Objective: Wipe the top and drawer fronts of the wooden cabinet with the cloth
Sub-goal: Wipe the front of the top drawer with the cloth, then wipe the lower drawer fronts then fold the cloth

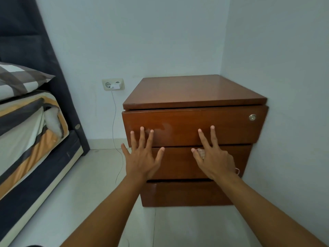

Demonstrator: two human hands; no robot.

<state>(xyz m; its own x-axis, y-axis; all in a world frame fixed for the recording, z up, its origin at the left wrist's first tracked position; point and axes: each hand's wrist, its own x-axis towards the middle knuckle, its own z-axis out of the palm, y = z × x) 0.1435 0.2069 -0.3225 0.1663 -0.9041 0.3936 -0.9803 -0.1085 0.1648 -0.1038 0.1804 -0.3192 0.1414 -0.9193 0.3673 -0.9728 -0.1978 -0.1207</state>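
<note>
1. In front of the drawer fronts, we hold both hands out. Our left hand (142, 158) is spread flat with all fingers apart and has nothing in it.
2. Our right hand (212, 162) has two fingers stretched toward the top drawer (195, 126), while the thumb and the remaining fingers curl over a small bunched cloth (200, 152). Only a pale scrap shows between thumb and forefinger, and what looks like a thread peeks out by the wrist.
3. We cannot tell whether either hand touches the wood or hovers just off it.
4. We judge the drawer-front step is at hand: a pale smear (161, 128) marks the top drawer just above our left fingertips, though we cannot say if it is damp or dust.
5. The next move, we think, calls for opening the cloth out flat under the right palm and pressing it to the drawer face, with the left hand steadying the wooden cabinet (194, 90).
6. Counted: two hands, one cloth, one cabinet with three drawer fronts, and one round lock (252, 117) at the top drawer's right end.
7. Farther out: one wall socket (113, 84) with one charger and its cord, one bed (26, 132) and one pillow (19, 79).
</note>
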